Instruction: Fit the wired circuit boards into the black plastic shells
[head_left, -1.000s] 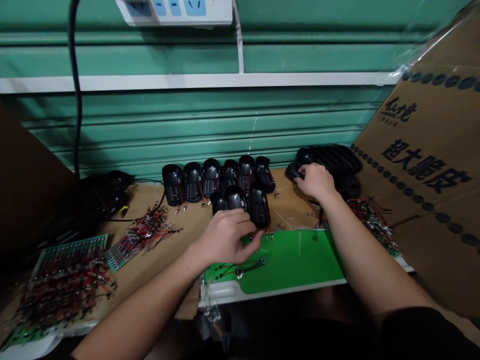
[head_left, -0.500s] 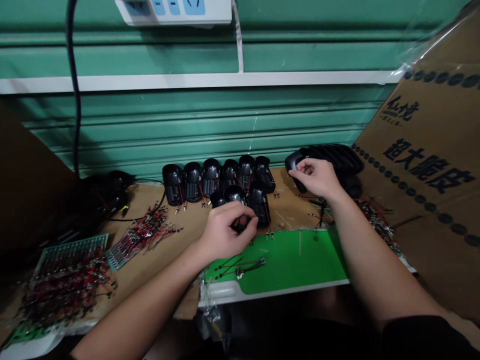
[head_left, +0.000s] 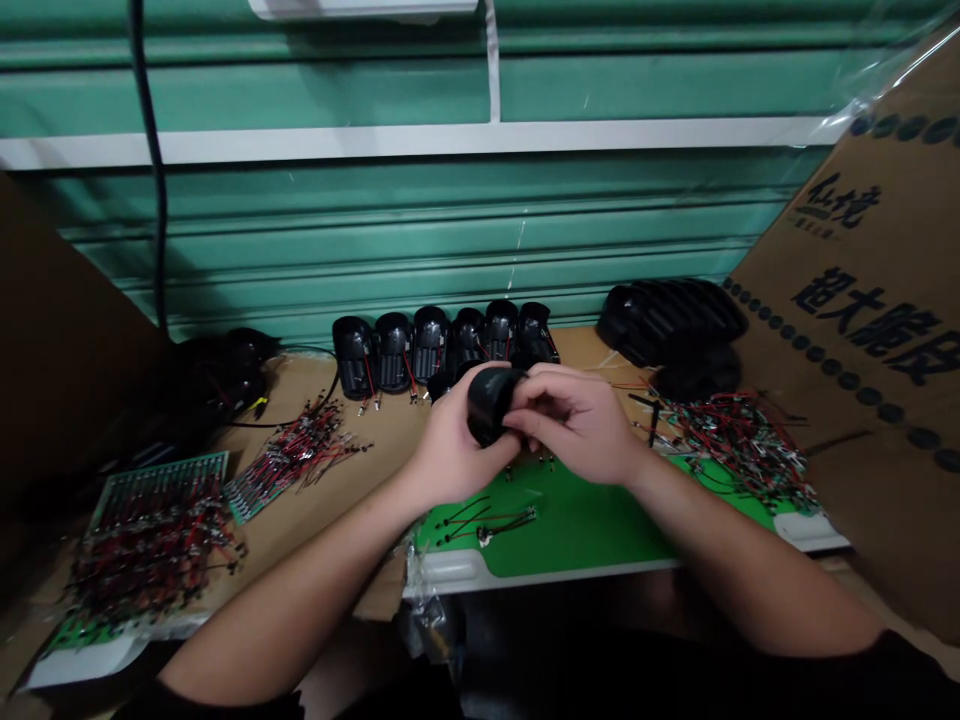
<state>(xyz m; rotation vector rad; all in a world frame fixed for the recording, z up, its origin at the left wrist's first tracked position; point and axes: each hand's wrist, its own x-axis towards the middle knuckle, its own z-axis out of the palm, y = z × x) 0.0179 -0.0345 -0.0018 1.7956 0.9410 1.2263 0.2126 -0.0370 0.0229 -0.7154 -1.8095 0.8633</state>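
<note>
A printed cardboard box [head_left: 877, 400] stands at the right edge of the desk [head_left: 330, 495]. A green mat [head_left: 585, 530] lies along the front edge. By the back edge sits a row of black housings [head_left: 433, 345]. Between those edges, the left hand [head_left: 454, 440] has its grip around a black shell [head_left: 487, 402]; the right hand [head_left: 577, 420] meets its rim, whether pinching I cannot tell.

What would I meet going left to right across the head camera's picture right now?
Wired board → wire bundle → left hand → held black shell → right hand → pile of black shells → cardboard box.
</note>
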